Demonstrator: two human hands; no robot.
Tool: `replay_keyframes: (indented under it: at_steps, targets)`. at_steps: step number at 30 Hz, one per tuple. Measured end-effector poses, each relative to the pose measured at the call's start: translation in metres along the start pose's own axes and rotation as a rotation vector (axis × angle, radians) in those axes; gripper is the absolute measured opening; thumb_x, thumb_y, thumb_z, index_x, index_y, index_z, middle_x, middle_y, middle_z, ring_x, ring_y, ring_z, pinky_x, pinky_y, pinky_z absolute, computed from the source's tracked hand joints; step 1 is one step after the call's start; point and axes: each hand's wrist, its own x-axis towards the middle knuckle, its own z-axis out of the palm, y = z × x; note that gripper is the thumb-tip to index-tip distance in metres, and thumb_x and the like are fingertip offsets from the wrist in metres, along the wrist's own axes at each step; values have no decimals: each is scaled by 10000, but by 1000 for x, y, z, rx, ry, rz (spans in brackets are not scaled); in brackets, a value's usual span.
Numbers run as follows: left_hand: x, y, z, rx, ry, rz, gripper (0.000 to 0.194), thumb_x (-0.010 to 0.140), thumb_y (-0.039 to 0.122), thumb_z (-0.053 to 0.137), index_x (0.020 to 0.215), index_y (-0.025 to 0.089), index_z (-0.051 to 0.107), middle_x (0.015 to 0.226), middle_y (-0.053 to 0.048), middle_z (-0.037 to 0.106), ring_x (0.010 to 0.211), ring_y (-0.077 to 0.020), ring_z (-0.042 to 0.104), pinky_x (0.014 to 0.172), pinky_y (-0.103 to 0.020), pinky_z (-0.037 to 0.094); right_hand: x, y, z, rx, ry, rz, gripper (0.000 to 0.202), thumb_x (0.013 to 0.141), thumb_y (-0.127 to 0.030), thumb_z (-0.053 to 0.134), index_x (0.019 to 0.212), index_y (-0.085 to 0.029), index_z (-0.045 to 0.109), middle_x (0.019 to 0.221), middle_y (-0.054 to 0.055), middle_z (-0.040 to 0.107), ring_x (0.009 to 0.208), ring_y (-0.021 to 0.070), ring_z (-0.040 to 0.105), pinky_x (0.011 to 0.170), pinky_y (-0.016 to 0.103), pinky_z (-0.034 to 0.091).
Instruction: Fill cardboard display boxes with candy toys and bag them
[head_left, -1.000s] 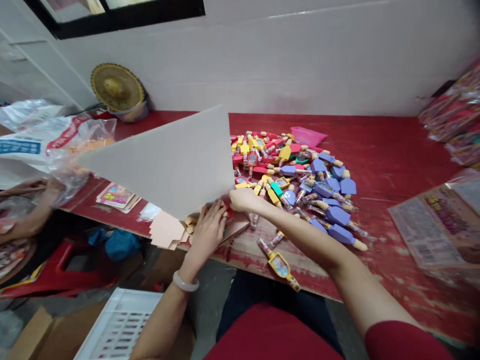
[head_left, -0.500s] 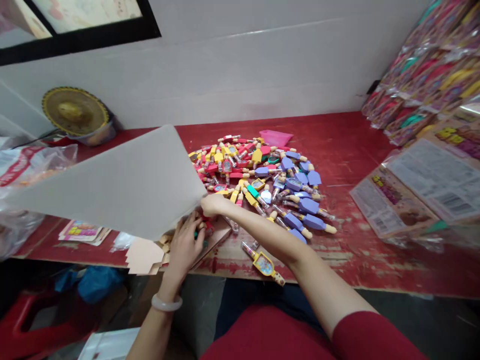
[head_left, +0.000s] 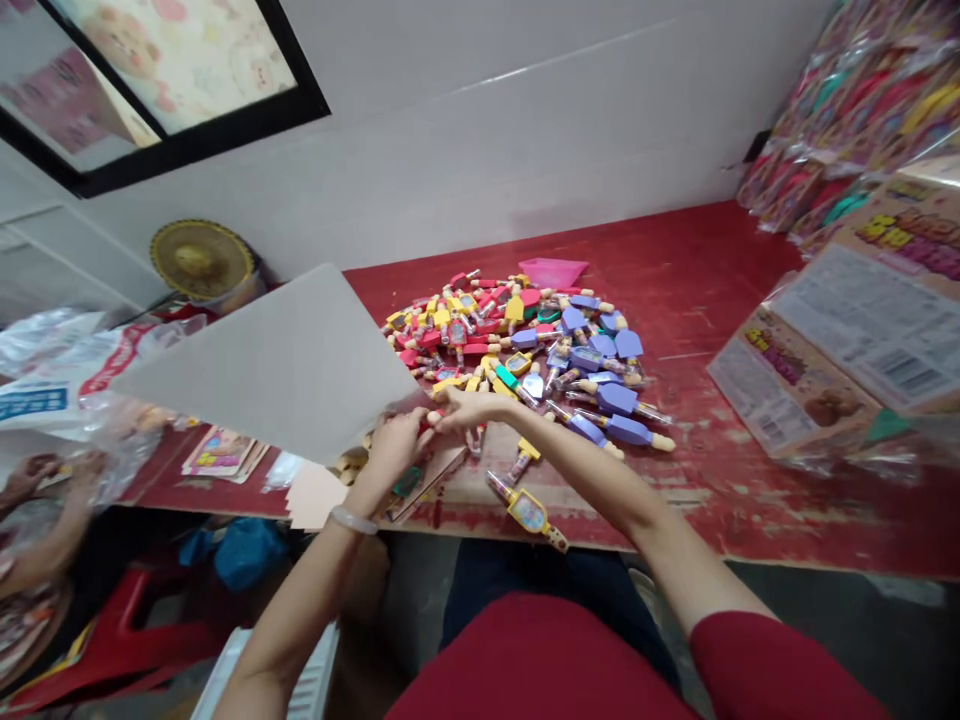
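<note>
My left hand (head_left: 396,450), with a pale bangle at the wrist, is over an open cardboard box (head_left: 442,478) near the table's front edge. My right hand (head_left: 466,408) reaches in from the right, its fingers closed and meeting the left fingertips. A bit of red shows between them; what it belongs to is mostly hidden. The box's large pale grey lid (head_left: 300,370) stands tilted up to the left. Inside the box, a teal piece (head_left: 407,482) shows beneath my left hand. A yellow shovel-shaped toy with a clear tube (head_left: 529,510) lies just right of the box.
Behind my hands spreads a pile of red, yellow and purple toys (head_left: 615,400) with a pink tray (head_left: 553,272). Printed boxes (head_left: 795,390) stand right. Printed cards (head_left: 221,453) and plastic bags (head_left: 112,370) lie left. Another person's hands (head_left: 60,480) show at far left.
My hands have moved up and right slightly, and the fingertips now meet above the box. The view has shifted left, bringing another person's hands into sight.
</note>
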Motion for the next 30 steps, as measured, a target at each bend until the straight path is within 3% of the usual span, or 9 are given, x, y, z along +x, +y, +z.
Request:
replay_keyframes:
  at_steps: [3,7,10,12,16,20,24,28,30]
  targets:
    - [6,0,-4,7,9,-6,199,937,319,575,1073,188,635,904,-117,759,849,-284,718,895,-399,499,-58,65,-24,11,-66,80,334,892,-298,636,1197,-162,637,923,49,751,829,198,705,762,269,541]
    - [15,-13,-8,-161,13,54,319,974,297,509,1268,207,591,1057,-115,752,894,-270,715,769,-340,511,-163,157,-37,-126,204,579,428,952,-422,511,1301,-178,558,1095,143,718,955,288,703,826,380,538]
    - [24,-24,-6,-211,-64,94,258,953,285,518,1160,207,651,1017,-110,761,838,-266,710,750,-328,505,-222,191,-20,-265,195,777,588,911,-478,543,1376,-121,498,1289,241,630,1124,360,657,877,441,531]
    - [31,-27,-3,-200,-148,91,236,918,241,532,1100,190,673,983,-117,766,810,-269,708,739,-323,502,-240,197,-1,-314,145,812,755,874,-510,591,1457,-63,416,1349,291,582,1211,389,613,904,461,524]
    - [45,-22,-2,-86,-302,24,256,892,162,491,1049,141,692,962,-164,760,829,-288,717,747,-332,509,-244,193,18,-272,110,781,860,890,-462,553,1569,-22,263,1215,259,682,1072,370,693,818,449,549]
    - [39,-15,-12,-147,-307,22,319,941,206,484,1189,133,670,1084,-169,742,956,-271,714,853,-343,527,-234,170,-10,-95,209,509,555,959,-466,434,1352,-128,634,1020,144,774,837,272,740,729,351,561]
    - [-5,-12,-23,-304,88,35,405,975,268,523,1366,182,578,1314,-133,668,1200,-248,631,1027,-380,486,-194,112,-31,-39,244,148,423,990,-454,496,1184,-172,744,1000,106,786,776,209,727,713,276,546]
    - [-67,-12,-18,-359,675,-286,236,975,292,548,1162,188,649,1158,-98,680,1172,-235,602,1076,-421,440,-124,51,12,-168,-1,-273,355,1016,-376,501,1180,-166,736,922,102,781,777,174,720,678,228,485]
    - [-90,-13,-5,-362,851,-492,307,926,307,618,1201,173,599,1205,-114,620,1227,-255,545,1107,-461,408,-95,31,40,-337,-151,-342,309,1008,-335,506,1085,-162,751,842,96,767,735,174,710,615,223,432]
